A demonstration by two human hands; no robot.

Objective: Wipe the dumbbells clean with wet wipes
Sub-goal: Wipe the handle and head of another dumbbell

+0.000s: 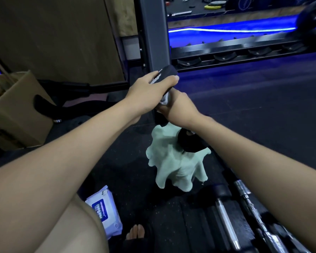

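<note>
You have the dumbbell [169,105] lifted at mid-scene, tilted, one head far and one near. Your left hand [150,88] grips the far head over a white wipe [156,79]; your right hand [177,108] is wrapped around the handle, pale green cloth [175,167] hanging below. Expect it rigid and probably heavy; carry the weight at the handle, since damp rubber may slip.

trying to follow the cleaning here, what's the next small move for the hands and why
Probably slide the right hand, which seems to pinch a white wipe at the handle, along the dumbbell toward its lower head. The left hand already grips the upper head and steadies it, and the pale green cloth hangs below, so the lower part looks not yet wiped.
</note>
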